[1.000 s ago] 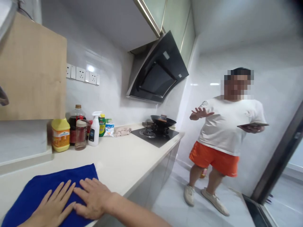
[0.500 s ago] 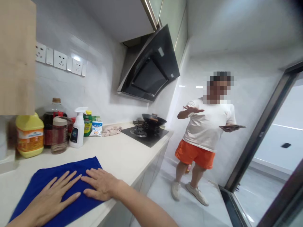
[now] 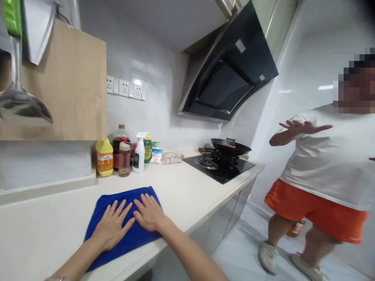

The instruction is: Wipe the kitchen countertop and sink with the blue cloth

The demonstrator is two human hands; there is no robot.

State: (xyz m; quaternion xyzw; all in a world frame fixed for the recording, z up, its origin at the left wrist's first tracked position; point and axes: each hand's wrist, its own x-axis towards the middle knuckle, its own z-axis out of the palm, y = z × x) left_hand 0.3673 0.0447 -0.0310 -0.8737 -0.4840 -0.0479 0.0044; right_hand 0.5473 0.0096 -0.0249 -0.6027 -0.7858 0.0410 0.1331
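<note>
At the far left, a metal utensil [image 3: 25,107] with a green handle hangs in front of a pale wooden board [image 3: 79,82]. Right of the board, a row of sockets [image 3: 123,88] is set in the wall. Below, along the back of the cream countertop [image 3: 181,191], stand a yellow jug [image 3: 104,159], a dark bottle [image 3: 116,160] and, just in front of the bottle, a clear jar [image 3: 124,162] with a pale lid. Something red shows behind these, perhaps a label or another container, but too much of it is covered to tell.

Nearer the front edge, a blue cloth [image 3: 133,237] lies spread on the countertop. The person's left hand [image 3: 113,226] rests palm down on it, fingers fanned apart; the right hand [image 3: 150,214] lies flat on it just beside, its fingers slightly parted and its thumb near the left thumb. Neither hand grips the fabric.

Behind them stand a white spray bottle [image 3: 138,156], a green bottle [image 3: 148,150] and a white and blue packet [image 3: 156,156], then a crumpled beige rag [image 3: 172,158]. Farther right, a black wok [image 3: 230,148] sits on the stove [image 3: 224,175] beneath a dark range hood [image 3: 225,86]. At the right edge stands a co-worker [image 3: 325,156] in a white shirt and orange shorts, one hand held out with fingers extended.
</note>
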